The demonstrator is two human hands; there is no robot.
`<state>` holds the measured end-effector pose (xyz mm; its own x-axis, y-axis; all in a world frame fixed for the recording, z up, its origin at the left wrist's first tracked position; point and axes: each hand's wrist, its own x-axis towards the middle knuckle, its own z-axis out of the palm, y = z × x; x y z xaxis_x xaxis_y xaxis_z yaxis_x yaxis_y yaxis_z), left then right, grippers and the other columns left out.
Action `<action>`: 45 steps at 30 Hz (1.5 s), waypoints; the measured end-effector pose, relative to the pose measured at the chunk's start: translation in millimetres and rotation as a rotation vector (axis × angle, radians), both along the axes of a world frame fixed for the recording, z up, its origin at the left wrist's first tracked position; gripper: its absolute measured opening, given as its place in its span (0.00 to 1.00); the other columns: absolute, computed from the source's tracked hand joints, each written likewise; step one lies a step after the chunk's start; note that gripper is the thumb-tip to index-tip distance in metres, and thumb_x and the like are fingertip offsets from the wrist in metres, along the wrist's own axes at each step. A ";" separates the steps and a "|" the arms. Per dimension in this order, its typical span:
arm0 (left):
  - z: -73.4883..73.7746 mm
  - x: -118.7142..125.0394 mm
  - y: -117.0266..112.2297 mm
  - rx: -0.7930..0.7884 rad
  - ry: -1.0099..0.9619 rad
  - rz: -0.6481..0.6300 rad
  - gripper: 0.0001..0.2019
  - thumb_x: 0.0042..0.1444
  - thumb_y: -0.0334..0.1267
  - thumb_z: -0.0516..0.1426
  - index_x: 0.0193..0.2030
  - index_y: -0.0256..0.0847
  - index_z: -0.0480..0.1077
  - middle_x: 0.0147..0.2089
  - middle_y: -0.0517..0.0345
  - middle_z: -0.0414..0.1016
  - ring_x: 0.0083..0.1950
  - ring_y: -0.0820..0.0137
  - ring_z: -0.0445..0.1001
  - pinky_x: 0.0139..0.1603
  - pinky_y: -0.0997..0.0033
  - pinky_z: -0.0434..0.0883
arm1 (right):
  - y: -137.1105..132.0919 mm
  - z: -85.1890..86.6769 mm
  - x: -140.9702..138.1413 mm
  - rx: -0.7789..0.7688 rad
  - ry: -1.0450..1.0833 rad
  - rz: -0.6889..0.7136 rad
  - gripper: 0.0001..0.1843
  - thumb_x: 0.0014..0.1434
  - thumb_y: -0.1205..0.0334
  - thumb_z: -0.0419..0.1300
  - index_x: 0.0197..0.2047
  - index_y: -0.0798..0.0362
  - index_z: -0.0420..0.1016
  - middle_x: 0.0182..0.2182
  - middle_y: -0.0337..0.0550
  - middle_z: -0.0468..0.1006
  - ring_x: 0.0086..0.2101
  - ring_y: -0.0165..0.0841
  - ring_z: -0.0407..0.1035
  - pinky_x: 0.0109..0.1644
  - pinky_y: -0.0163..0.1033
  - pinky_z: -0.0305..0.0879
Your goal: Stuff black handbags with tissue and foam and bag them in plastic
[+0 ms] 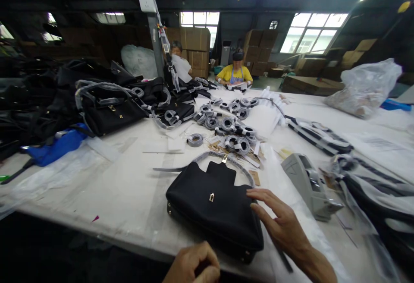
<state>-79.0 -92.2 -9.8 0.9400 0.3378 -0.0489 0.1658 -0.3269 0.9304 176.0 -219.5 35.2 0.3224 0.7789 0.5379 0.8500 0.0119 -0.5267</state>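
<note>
A black handbag (216, 201) lies on the white table in front of me, with a gold-coloured clasp on its front. Its flap (221, 173) is folded back toward the far side, and a strap in clear wrapping (241, 168) curves behind it. My right hand (280, 220) is open, its fingertips at the bag's right edge with the fingers stretched out. Close to the near edge of the bag, my left hand (196, 263) is curled into a loose fist with nothing visible in it.
Rolled, wrapped straps (228, 124) lie in a cluster beyond the bag. A grey tape dispenser (308, 183) stands to the right, near more wrapped bags (381, 205). Black bags (110, 114) pile up at left. Across the table sits a person in yellow (234, 73).
</note>
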 end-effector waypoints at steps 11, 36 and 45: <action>18.4 15.4 91.3 1.099 -0.151 -0.051 0.25 0.55 0.49 0.65 0.58 0.45 0.68 0.57 0.53 0.77 0.58 0.60 0.75 0.62 0.54 0.66 | 10.2 -10.9 -59.9 -0.236 -0.281 0.187 0.28 0.55 0.52 0.70 0.57 0.50 0.72 0.52 0.48 0.79 0.50 0.46 0.73 0.55 0.50 0.70; -16.5 -4.7 105.6 1.093 -0.091 0.149 0.12 0.66 0.46 0.54 0.40 0.43 0.73 0.34 0.58 0.80 0.35 0.69 0.77 0.36 0.73 0.70 | 41.9 -19.1 -30.8 -0.285 -0.270 0.202 0.13 0.55 0.62 0.71 0.43 0.48 0.76 0.33 0.38 0.80 0.34 0.37 0.72 0.39 0.40 0.59; 16.5 36.4 145.8 0.455 0.371 -0.147 0.09 0.61 0.43 0.56 0.34 0.42 0.73 0.33 0.66 0.77 0.36 0.71 0.75 0.35 0.76 0.62 | 62.4 -33.3 -35.1 -0.491 -0.360 -0.046 0.21 0.54 0.41 0.68 0.30 0.51 0.73 0.27 0.39 0.79 0.28 0.35 0.73 0.28 0.39 0.51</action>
